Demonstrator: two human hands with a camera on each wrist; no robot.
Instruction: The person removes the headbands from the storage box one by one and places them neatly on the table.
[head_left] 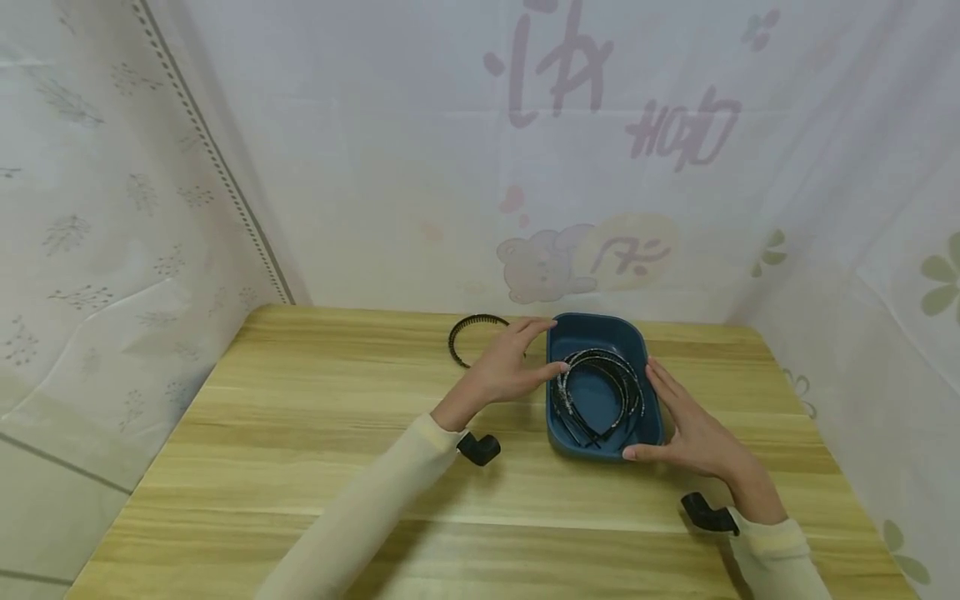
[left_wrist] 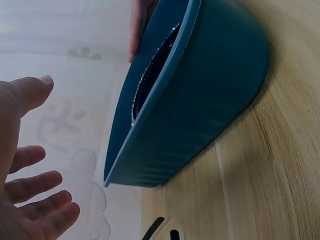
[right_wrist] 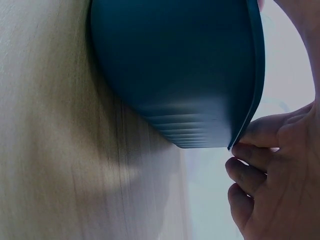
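Observation:
A blue plastic basin (head_left: pixel 594 332) stands toward the back of the table, right of centre. Several dark headbands (head_left: pixel 628 375), some with glittery edges, lie in it. My left hand (head_left: pixel 510 367) is beside the basin's left rim with thumb and fingers spread. The left wrist view shows that hand (left_wrist: pixel 35 195) holding nothing, apart from the basin wall (left_wrist: pixel 200 100). My right hand (head_left: pixel 697 437) spans the near right corner, thumb at the front rim, fingers extended along the right side. In the right wrist view its fingertips (right_wrist: pixel 242 172) touch or nearly touch the rim.
A black toothed headband (head_left: pixel 454 340) lies on the wooden table (head_left: pixel 300 400) left of the basin, partly behind my left hand. Printed cloth (head_left: pixel 390 167) hangs behind the table and at both sides. Black wrist mounts (head_left: pixel 480 450) jut from my cuffs.

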